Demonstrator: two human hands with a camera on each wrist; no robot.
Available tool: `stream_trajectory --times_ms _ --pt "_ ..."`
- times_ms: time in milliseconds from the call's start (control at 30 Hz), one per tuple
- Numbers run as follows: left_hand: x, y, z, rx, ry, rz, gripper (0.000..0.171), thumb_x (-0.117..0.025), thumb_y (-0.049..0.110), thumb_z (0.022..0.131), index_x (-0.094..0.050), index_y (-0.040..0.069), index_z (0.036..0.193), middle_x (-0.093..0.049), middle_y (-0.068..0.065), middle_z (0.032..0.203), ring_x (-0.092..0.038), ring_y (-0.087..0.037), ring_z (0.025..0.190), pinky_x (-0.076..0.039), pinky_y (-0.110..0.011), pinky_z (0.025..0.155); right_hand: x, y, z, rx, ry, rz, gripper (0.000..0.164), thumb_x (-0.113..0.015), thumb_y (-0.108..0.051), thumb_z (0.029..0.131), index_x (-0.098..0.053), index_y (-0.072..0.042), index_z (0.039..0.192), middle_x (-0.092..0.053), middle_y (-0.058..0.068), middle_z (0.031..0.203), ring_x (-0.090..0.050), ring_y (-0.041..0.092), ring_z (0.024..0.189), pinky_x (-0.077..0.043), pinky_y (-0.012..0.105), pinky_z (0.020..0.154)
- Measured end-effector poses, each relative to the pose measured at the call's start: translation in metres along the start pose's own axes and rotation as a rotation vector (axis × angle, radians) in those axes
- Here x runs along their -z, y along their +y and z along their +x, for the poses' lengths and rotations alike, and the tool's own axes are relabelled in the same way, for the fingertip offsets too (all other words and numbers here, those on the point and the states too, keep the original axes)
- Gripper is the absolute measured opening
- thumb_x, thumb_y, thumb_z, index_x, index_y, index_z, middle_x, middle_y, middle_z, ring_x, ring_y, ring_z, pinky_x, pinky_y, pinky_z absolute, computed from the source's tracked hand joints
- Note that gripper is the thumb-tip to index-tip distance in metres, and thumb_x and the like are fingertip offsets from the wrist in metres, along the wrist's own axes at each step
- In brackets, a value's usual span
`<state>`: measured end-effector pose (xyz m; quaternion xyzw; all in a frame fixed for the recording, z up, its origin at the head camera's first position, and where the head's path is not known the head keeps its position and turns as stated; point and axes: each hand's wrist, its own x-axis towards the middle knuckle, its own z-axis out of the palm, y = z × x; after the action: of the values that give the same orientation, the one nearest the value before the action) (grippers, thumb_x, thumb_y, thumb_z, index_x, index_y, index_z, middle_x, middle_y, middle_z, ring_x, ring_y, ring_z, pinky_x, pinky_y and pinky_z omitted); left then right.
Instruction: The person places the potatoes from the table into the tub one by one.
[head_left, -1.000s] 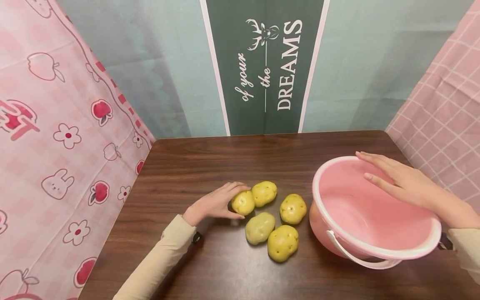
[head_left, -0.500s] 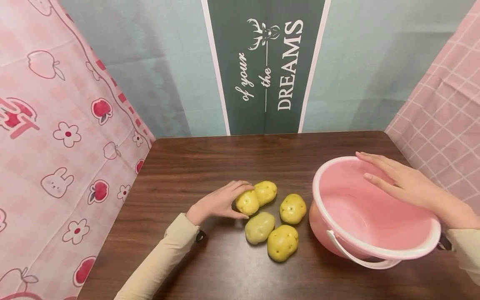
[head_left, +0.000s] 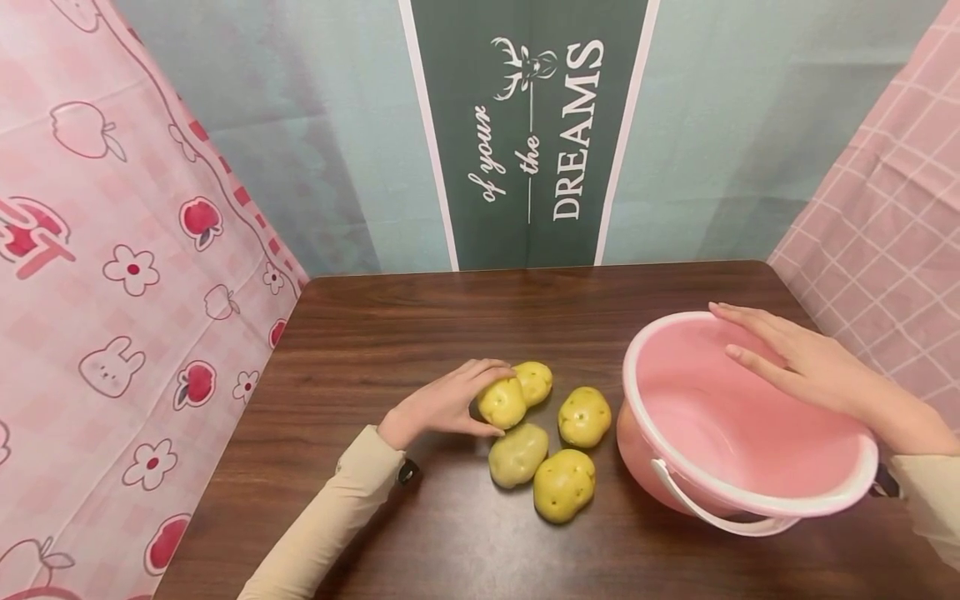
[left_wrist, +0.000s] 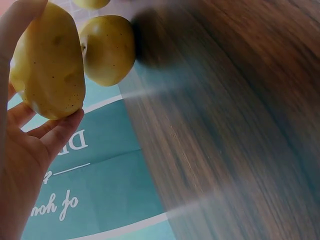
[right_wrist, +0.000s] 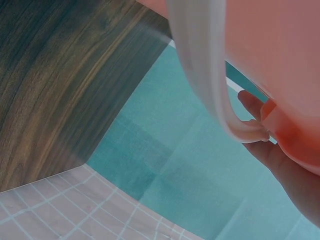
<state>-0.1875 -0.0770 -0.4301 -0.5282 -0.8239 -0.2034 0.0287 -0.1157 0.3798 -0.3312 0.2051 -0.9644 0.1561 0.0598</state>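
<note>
Over the desk (head_left: 375, 333), the left hand (head_left: 446, 402) pinches a yellow potato (head_left: 502, 404), while the right hand (head_left: 810, 367), fingers extended, rests against the pink bucket (head_left: 750, 442).

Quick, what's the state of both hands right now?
Left hand: closed around a yellow potato.
Right hand: open, laid against the pink bucket.
</note>
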Motion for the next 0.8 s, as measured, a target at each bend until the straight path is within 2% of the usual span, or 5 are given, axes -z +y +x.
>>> stream_trajectory --times_ms 400,633,800 --pt "-0.0002 0.0036 0.0039 0.003 -0.009 -0.018 0.078 -0.071 0.051 0.074 -0.041 0.013 0.134 -0.042 0.002 0.134 -0.039 -0.011 0.123 -0.034 -0.028 0.104 0.0002 -0.001 0.0008 0.003 0.002 0.003 0.064 -0.061 -0.026 0.089 -0.03 -0.032 0.144 -0.041 0.002 0.142 -0.014 -0.02 0.126 -0.005 0.002 0.1" --pt "0.0022 0.0049 0.0059 0.01 0.025 -0.028 0.079 -0.073 0.051 0.072 -0.042 0.013 0.135 -0.042 0.0 0.135 -0.04 -0.012 0.123 -0.036 -0.028 0.103 -0.0002 -0.0004 0.0008 0.006 0.006 0.0 0.064 -0.062 -0.025 0.089 -0.03 -0.032 0.144 -0.041 0.003 0.142 -0.015 -0.019 0.127 -0.005 0.002 0.1" --pt "0.0038 0.006 0.0079 0.015 0.024 -0.03 0.08 -0.072 0.051 0.073 -0.041 0.014 0.135 -0.041 0.001 0.136 -0.039 -0.011 0.123 -0.035 -0.027 0.104 -0.0003 -0.0009 0.0005 0.005 0.008 -0.002 0.064 -0.061 -0.025 0.089 -0.03 -0.032 0.144 -0.041 0.003 0.142 -0.014 -0.02 0.126 -0.005 0.001 0.099"
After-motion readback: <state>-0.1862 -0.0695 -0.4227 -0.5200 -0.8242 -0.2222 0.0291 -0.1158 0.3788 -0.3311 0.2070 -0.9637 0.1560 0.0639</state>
